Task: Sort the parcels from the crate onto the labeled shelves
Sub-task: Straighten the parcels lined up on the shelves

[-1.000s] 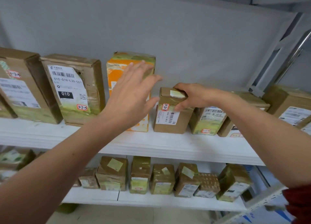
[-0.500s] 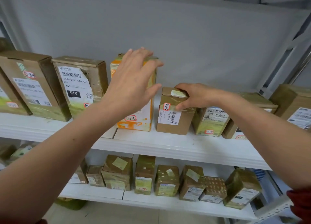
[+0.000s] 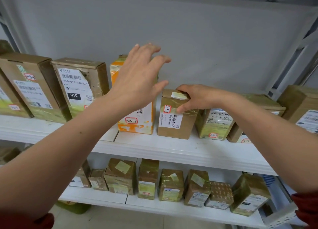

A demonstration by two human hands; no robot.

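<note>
Head view: the right hand grasps with its fingers the top of the small brown cardboard parcel standing on the white upper shelf, while the left hand, fingers spread and released, guards the tall orange-and-white taped parcel just beside it, which a careless sideways nudge might topple.

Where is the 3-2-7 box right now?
Head view, centre-right: the 3-2-7 box stands on the upper shelf between the orange parcel on its left and a green-taped parcel on its right, with the right hand gripping its top.
</note>
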